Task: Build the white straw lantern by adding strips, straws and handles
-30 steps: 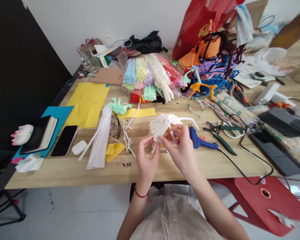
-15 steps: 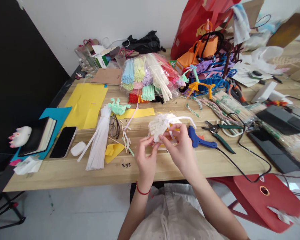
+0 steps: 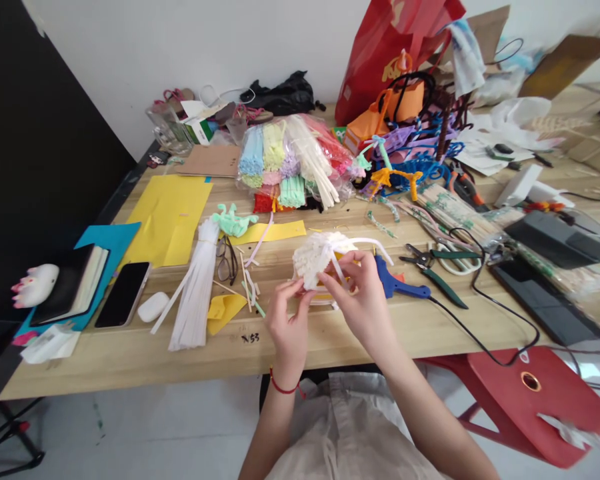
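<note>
Head cam: both hands are pinched onto a white pipe-cleaner bundle (image 3: 320, 257) held just above the table's (image 3: 130, 350) front edge. The left hand (image 3: 290, 327) grips its lower edge with thumb and fingertips, while the right hand (image 3: 363, 307) is curled round it from 4 o'clock. A blue glue gun (image 3: 397, 283) lies just beside the right hand at 3 o'clock, and a bunch of loose white stems (image 3: 195, 293) sits well apart at 9 o'clock.

A phone (image 3: 121, 295) and an earbud case (image 3: 153, 307) are laid beside a notebook (image 3: 70, 285). Yellow paper (image 3: 167, 217) is spread behind them. Pliers (image 3: 435, 267) and a blue glue gun (image 3: 397, 285) are seen on the table (image 3: 130, 353).
</note>
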A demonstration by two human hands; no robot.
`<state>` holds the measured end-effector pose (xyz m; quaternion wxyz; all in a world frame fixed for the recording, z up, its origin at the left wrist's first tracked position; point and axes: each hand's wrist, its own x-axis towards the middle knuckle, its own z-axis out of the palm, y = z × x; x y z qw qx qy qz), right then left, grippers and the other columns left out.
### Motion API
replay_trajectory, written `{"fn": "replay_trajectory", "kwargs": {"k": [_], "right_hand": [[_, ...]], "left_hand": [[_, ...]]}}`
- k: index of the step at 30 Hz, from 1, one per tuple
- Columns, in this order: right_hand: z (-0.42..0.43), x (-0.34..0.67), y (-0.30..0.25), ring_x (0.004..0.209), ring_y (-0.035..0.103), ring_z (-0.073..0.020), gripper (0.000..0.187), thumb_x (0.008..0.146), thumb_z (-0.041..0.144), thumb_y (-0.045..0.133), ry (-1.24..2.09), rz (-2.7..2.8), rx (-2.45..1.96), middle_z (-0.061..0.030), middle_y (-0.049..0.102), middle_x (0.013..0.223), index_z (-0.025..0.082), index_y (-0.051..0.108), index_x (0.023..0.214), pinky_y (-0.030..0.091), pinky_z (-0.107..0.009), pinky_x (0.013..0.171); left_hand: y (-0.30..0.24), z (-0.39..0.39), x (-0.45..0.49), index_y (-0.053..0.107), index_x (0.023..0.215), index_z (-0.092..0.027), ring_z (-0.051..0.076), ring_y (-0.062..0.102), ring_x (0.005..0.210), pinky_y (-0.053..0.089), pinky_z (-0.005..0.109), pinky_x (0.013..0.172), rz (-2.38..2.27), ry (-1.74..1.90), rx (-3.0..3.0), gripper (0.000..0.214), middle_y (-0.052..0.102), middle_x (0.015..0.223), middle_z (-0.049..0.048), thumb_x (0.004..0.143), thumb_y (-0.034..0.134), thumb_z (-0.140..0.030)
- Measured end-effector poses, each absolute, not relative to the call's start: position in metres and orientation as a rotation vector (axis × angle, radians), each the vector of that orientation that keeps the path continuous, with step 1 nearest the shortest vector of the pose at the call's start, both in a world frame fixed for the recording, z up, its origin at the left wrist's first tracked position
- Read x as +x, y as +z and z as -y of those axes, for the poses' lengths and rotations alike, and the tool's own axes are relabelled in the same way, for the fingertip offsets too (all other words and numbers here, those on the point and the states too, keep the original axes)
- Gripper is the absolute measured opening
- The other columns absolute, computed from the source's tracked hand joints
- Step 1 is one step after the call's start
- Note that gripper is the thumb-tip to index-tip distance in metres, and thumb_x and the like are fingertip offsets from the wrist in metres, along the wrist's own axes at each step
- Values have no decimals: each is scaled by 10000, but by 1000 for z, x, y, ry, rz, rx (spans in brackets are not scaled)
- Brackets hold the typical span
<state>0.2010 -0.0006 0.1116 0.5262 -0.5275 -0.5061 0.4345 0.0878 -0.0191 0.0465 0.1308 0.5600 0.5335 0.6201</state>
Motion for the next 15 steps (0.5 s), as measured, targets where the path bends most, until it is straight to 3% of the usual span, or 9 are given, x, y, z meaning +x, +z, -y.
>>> {"fn": "replay_trajectory", "kwargs": {"k": [9, 13, 15], "right_hand": [[-2, 205, 110, 755, 679, -169, 305, 802, 287, 651, 1081, 1205, -1215, 16, 638, 806, 264, 370, 917, 512, -274, 620], [-2, 204, 110, 743, 670, -165, 265, 825, 287, 631, 984, 1249, -1269, -2, 675, 825, 255, 386, 922, 507, -282, 637], [-2, 202, 109, 737, 665, -162, 261, 827, 279, 633, 933, 1267, -1273, 0, 684, 813, 253, 390, 920, 509, -292, 663]], "left_hand": [[51, 16, 88, 647, 983, -206, 169, 662, 863, 545, 340, 787, -1559, 1797, 1770, 161, 688, 911, 38, 827, 684, -196], [85, 30, 89, 630, 1048, -239, 172, 593, 835, 516, 362, 810, -1587, 1794, 1696, 288, 607, 958, 43, 784, 735, -290], [107, 49, 87, 637, 1042, -281, 175, 572, 798, 527, 355, 754, -1436, 1786, 1546, 182, 576, 932, 50, 868, 625, -330]]}}
